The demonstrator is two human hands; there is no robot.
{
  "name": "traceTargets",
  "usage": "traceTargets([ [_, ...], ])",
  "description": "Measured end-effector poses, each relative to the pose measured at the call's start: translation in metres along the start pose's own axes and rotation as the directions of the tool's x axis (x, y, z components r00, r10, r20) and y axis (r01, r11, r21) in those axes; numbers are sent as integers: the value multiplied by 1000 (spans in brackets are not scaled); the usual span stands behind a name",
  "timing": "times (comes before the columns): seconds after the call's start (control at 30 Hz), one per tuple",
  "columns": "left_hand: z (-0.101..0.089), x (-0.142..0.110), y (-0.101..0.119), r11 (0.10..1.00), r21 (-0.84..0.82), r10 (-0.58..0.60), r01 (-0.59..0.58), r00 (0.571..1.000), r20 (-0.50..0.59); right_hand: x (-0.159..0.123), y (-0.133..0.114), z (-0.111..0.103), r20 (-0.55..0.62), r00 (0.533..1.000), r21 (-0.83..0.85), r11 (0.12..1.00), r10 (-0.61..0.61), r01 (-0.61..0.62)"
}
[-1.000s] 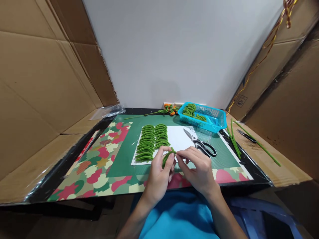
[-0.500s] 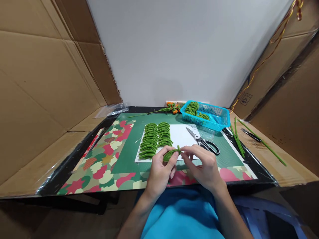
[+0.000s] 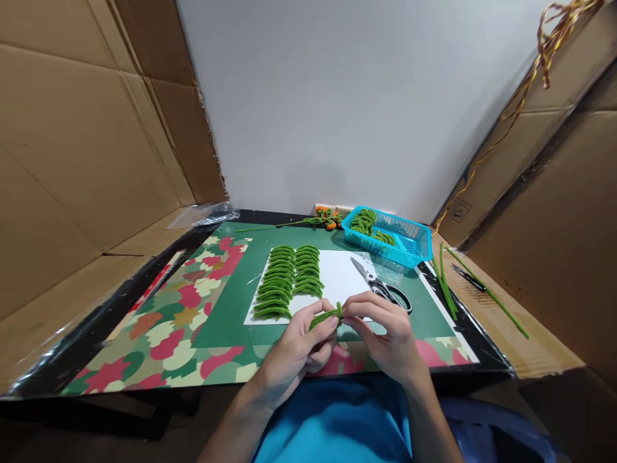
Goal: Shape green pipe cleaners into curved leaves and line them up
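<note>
Near the front edge of the mat, my left hand (image 3: 301, 341) pinches a green pipe-cleaner leaf (image 3: 321, 317) between thumb and fingers. My right hand (image 3: 388, 328) closes its thumb and forefinger on the leaf's right end, where a short tip sticks up. Just behind my hands, two columns of curved green pipe-cleaner pieces (image 3: 276, 283) lie on a sheet of white paper (image 3: 335, 273). Scissors (image 3: 376, 283) with black and grey handles rest partly on the paper, blades pointing back left, beyond my right hand.
A blue basket (image 3: 423, 257) with more green pieces stands at the back right. Orange flowers (image 3: 330, 217) on a green stem lie beside it. Green pipe-cleaner stems (image 3: 446, 286) and a black-handled tool (image 3: 471, 278) are at the right. Cardboard walls (image 3: 87, 128) flank the table.
The camera view has shifted slightly. My left hand has turned lower around the leaf, and more of its curled fingers show. Both hands keep hold at the leaf's end.
</note>
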State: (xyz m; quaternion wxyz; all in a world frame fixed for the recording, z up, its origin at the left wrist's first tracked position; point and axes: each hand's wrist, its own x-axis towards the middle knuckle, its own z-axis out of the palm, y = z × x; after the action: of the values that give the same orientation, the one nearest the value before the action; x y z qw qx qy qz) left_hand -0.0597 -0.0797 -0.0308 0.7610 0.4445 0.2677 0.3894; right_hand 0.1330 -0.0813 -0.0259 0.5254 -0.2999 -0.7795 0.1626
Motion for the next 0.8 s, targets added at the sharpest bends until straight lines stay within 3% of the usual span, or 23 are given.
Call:
traceTargets([
  [0.33, -9, 1, -1, 1000, -23, -17, 18, 998, 61, -2, 0, 8, 43, 999, -1, 1000, 12, -12],
  [0.8, -5, 3, -2, 1000, -20, -3, 3, 1000, 26, -2, 2, 15, 19, 1000, -58, 998, -14, 15],
])
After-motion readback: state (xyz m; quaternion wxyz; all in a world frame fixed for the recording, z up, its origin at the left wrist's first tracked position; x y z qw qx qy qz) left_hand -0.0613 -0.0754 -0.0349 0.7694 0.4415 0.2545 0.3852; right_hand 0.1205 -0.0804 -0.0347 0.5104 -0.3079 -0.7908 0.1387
